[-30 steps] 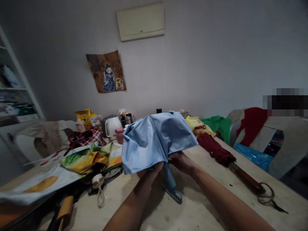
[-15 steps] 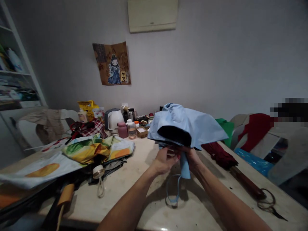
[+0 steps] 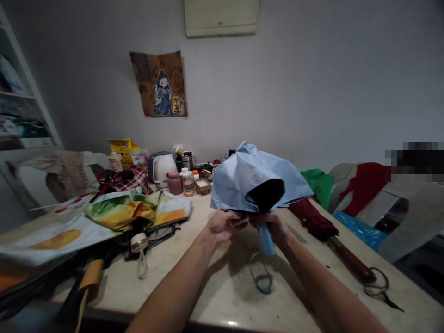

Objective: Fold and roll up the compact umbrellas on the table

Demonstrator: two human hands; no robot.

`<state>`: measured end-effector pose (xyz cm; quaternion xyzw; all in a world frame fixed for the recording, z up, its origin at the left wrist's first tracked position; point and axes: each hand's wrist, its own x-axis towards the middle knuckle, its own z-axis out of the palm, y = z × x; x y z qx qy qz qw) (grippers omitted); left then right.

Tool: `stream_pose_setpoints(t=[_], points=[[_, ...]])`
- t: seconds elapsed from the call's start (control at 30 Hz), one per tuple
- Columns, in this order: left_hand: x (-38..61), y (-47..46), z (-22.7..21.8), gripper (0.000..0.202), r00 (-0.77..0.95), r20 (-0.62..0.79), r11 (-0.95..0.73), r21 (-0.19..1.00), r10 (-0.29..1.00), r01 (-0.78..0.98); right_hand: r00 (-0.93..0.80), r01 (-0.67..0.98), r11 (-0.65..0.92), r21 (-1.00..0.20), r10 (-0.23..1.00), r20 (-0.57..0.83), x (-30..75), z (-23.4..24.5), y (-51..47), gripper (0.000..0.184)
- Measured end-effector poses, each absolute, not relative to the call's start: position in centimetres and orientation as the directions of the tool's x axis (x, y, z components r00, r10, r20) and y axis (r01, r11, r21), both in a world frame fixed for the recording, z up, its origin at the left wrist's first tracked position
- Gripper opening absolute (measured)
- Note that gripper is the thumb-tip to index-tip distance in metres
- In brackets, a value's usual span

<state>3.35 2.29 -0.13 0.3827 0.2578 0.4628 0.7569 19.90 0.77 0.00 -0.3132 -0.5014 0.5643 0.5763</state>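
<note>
A light blue folding umbrella (image 3: pixel 236 182) is in front of me above the table, its canopy loose and partly collapsed, with a black inner side showing in a fold. My right hand (image 3: pixel 275 226) grips it around the top of its blue handle (image 3: pixel 266 240), just under the cloth. My left hand (image 3: pixel 224 226) is closed at the canopy's lower edge, fingers curled and partly hidden beneath the fabric. From the handle's end hangs a blue wrist strap (image 3: pixel 261 277).
A dark red umbrella (image 3: pixel 312 217) with a wooden handle lies to the right. Patterned umbrellas (image 3: pixel 121 212) spread over the left side. At the back stand a kettle (image 3: pixel 164 170), a pink jar (image 3: pixel 174 183) and bottles. A person (image 3: pixel 416 162) sits at far right.
The canopy has turned, so its dark opening has shifted right. My left hand has moved slightly left along the canopy edge. The strap has swung right, and the view has shifted a little.
</note>
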Motion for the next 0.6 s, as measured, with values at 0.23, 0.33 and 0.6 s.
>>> stream_pose_setpoints(t=[0.23, 0.33, 0.6], points=[[2.5, 2.4, -0.5, 0.034, 0.513, 0.182, 0.105, 0.87, 0.839, -0.482, -0.166, -0.3, 0.145, -0.943, 0.965, 0.201, 20.2, -1.0, 1.2, 0.037], [3.5, 2.8, -1.7, 0.031, 0.364, 0.192, -0.017, 0.901, 0.911, -0.433, -0.186, -0.282, 0.162, -0.946, 0.958, 0.219, 19.8, -1.5, 1.4, 0.044], [4.3, 2.6, -2.2, 0.019, 0.313, 0.271, -0.227, 0.959, 0.91, -0.172, -0.134, -0.076, 0.132, -0.988, 0.981, 0.141, 18.5, -1.8, 1.1, 0.038]])
